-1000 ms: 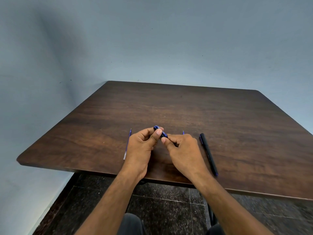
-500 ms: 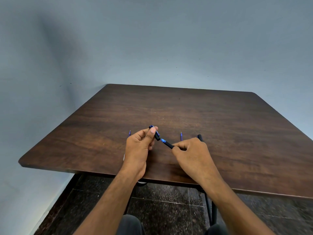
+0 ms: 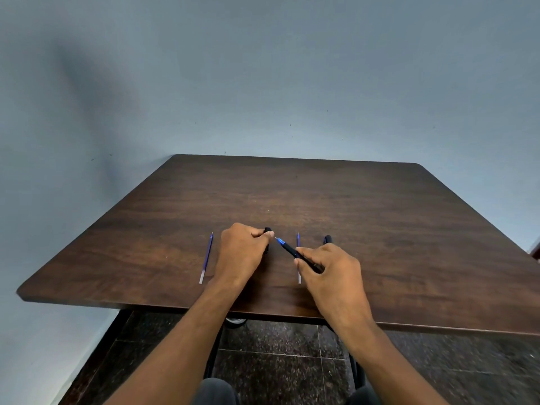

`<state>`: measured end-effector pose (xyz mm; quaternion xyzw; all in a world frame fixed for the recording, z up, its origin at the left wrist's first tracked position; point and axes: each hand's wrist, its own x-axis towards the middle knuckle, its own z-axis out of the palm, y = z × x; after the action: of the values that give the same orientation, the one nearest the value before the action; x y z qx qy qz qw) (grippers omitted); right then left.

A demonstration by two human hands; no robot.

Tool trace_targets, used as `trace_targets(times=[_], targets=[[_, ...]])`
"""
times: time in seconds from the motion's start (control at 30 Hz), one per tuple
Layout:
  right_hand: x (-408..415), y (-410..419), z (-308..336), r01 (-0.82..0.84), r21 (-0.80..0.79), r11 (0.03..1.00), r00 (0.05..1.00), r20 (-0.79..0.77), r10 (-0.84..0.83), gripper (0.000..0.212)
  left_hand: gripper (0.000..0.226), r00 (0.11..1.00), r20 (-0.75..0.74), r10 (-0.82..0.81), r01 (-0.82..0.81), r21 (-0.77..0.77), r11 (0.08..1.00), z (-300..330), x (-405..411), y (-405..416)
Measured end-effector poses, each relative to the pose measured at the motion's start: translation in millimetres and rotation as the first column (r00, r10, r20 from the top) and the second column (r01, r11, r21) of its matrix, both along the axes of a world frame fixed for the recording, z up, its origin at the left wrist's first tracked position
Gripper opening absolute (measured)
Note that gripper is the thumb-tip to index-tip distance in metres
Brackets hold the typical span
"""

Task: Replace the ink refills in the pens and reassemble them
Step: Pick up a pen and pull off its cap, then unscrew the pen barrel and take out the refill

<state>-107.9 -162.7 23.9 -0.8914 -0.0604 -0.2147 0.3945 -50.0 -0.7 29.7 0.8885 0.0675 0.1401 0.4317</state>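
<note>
Head view: hands grip pen (image 3: 292, 251) and cap (image 3: 267, 230) over dark wooden table (image 3: 380, 229), blue-grey wall (image 3: 263, 83) behind.

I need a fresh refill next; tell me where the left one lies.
The refill lies on the table near its front edge, just left of the left hand.

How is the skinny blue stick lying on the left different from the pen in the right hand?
The left ink refill is thin, blue with a pale end; the pen is thicker and black with a blue tip. The refill lies flat on the table, untouched; the pen is gripped by the right hand and tilted, tip toward the left hand. Both are long, straight and pointed at one end.
</note>
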Motion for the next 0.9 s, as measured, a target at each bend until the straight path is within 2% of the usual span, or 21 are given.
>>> trace_targets(times=[0.17, 0.27, 0.4, 0.57, 0.63, 0.7, 0.77, 0.83, 0.9], targets=[[1.0, 4.0, -8.9, 0.004, 0.021, 1.0, 0.997, 0.072, -0.005, 0.011, 0.03, 1.0, 0.009, -0.009, 0.008, 0.129, 0.992, -10.0, 3.4, -3.1], [3.0, 4.2, -8.8, 0.001, 0.022, 1.0, 0.997, 0.071, -0.003, 0.013, 0.037, 0.999, 0.029, 0.04, -0.045, 0.194, 0.98, -13.4, 5.8, -3.9], [6.4, 5.1, -6.5, -0.025, 0.021, 0.999, 0.999, 0.03, 0.024, 0.013, 0.035, 0.996, 0.047, 0.073, -0.081, 0.208, 0.975, -16.1, 7.1, -4.8], [14.2, 9.2, -2.3, -0.013, 0.061, 0.998, 0.999, 0.045, 0.011, 0.013, 0.03, 0.993, 0.12, -0.001, -0.024, 0.21, 0.977, -15.2, 5.3, -2.5], [15.7, 10.7, -2.7, -0.016, 0.106, 0.994, 0.998, 0.057, 0.01, 0.011, 0.027, 0.977, 0.212, -0.008, -0.039, 0.214, 0.976, -15.2, 3.8, 0.6], [15.2, 11.6, -4.9, -0.01, 0.146, 0.989, 0.997, 0.075, -0.001, 0.013, 0.019, 0.933, 0.361, 0.012, -0.062, 0.126, 0.99, -13.0, -3.9, 2.6], [15.0, 12.2, -8.0, -0.001, 0.172, 0.985, 0.993, 0.115, -0.019, 0.016, 0.019, 0.904, 0.427, 0.006, 0.0, -0.014, 1.0, -12.0, -13.1, 1.8], [14.6, 12.6, -9.3, 0.01, 0.177, 0.984, 0.985, 0.166, -0.04, 0.018, 0.022, 0.925, 0.376, -0.049, 0.118, -0.162, 0.98, -13.1, -18.9, 0.1], [14.9, 13.0, -10.0, 0.0, 0.172, 0.985, 0.98, 0.195, -0.034, 0.019, 0.028, 0.946, 0.289, -0.146, 0.253, -0.378, 0.891, -13.7, -21.6, -1.1]])
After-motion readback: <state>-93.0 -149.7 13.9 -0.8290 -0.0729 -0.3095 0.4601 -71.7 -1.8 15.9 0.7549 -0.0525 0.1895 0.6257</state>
